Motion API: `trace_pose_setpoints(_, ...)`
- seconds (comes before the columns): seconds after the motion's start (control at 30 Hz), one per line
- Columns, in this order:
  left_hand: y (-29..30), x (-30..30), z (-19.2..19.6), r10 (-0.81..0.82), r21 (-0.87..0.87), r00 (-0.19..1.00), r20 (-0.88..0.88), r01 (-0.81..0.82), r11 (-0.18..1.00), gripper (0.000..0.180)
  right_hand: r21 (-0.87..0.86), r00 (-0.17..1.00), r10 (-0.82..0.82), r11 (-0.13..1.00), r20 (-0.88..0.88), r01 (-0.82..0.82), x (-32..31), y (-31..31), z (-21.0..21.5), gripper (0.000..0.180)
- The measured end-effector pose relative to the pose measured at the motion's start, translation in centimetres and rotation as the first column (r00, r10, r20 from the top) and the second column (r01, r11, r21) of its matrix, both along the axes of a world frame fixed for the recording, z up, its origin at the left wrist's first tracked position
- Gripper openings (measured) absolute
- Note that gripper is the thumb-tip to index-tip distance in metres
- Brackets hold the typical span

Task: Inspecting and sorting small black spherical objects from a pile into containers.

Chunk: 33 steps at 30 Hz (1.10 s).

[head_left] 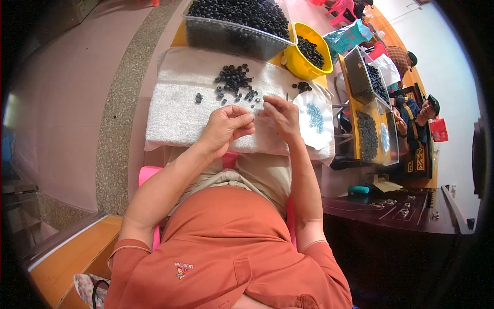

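My left hand (228, 126) is closed, thumb and forefinger pinched together above the near part of a white towel (175, 110). Just to its right, my right hand (283, 117) also pinches, its fingertips close to the left ones. Whatever lies between the fingers of either hand is too small to make out. A pile of small black ring-shaped parts (234, 77) lies on the towel beyond my hands, with several loose ones nearer to me. A white plate (323, 135) with small light-blue pieces (314, 117) sits beside my right hand.
At the towel's far side stand a clear plastic bin (231, 44) full of black parts and a yellow basin (303, 67) holding more. A smaller black cluster (302, 87) lies near the plate. Another person (411, 110) sits at the right beside clear boxes (378, 131).
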<state>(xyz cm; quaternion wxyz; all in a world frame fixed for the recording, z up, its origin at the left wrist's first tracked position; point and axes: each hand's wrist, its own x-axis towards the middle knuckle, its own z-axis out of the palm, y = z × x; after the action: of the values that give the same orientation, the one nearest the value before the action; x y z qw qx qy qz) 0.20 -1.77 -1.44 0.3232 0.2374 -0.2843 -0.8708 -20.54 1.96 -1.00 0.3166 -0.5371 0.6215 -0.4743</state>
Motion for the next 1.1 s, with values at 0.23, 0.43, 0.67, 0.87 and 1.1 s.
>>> trace_pose_setpoints(0.23, 0.0, -0.1, -0.1, 0.005, 0.002, 1.0, 0.015, -0.005, 1.0, 0.01, -0.096, 0.99, 0.087, 0.992, 0.114, -0.076, 0.2, 0.3, -0.2, 0.018)
trace_pose_setpoints(0.43, 0.1, -0.1, 0.0, 0.003, -0.006, 0.999, 0.035, -0.003, 1.0, 0.01, 0.037, 0.941, 0.05, 0.997, 0.335, -0.066, 0.4, 1.3, 0.4, 0.015)
trace_pose_setpoints(0.67, 0.1, -0.1, -0.3, -0.02, -0.055, 0.998, 0.053, 0.023, 0.998, 0.013, 0.022, 0.859, 0.106, 0.991, 0.501, -0.135, 0.7, 2.0, 0.4, 0.016)
trace_pose_setpoints(0.87, 0.2, -0.1, -0.3, -0.043, -0.091, 0.996, 0.083, 0.051, 0.995, 0.016, 0.033, 0.859, 0.176, 0.975, 0.481, -0.218, 1.0, 2.2, 1.1, 0.014)
trace_pose_setpoints(1.1, 0.2, -0.1, -0.5, -0.106, -0.103, 0.991, 0.079, 0.114, 0.988, 0.017, 0.068, 0.886, 0.253, 0.951, 0.388, -0.301, 1.3, 2.3, 2.0, 0.01)
